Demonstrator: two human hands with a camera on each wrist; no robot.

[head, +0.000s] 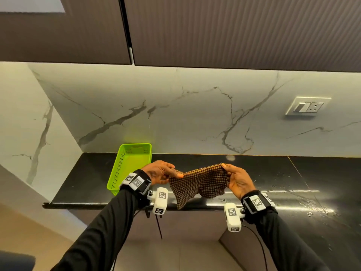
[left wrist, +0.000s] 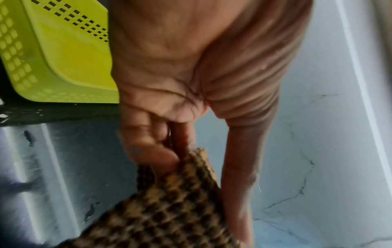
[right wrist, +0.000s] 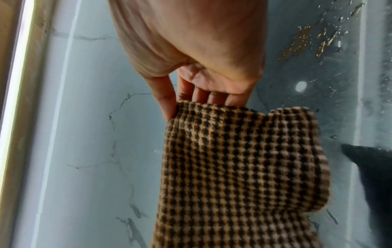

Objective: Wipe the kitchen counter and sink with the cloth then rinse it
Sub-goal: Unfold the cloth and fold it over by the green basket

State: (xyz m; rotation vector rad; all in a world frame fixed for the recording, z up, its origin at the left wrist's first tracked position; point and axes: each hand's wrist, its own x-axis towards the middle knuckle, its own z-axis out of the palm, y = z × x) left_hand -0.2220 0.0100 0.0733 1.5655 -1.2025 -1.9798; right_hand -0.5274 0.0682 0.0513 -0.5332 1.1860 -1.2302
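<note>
Two hands up at chest level in the lower middle of the head view: the left hand (head: 161,173) and right hand (head: 237,180) each pinch a top corner of the cloth (head: 197,182) between thumb and curled fingers. It's stretched left to right, sagging in the middle, hanging clear above the black counter (head: 273,173). Brown-and-black houndstooth weave, kinda fuzzy edges; behind it a green basket (head: 129,165) sits left on the counter.

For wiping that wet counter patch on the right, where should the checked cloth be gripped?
Probably bunch the cloth at its middle, grip from above. Now the left hand and right hand pinch its top corners, so it hangs slack, clear of the counter.
</note>
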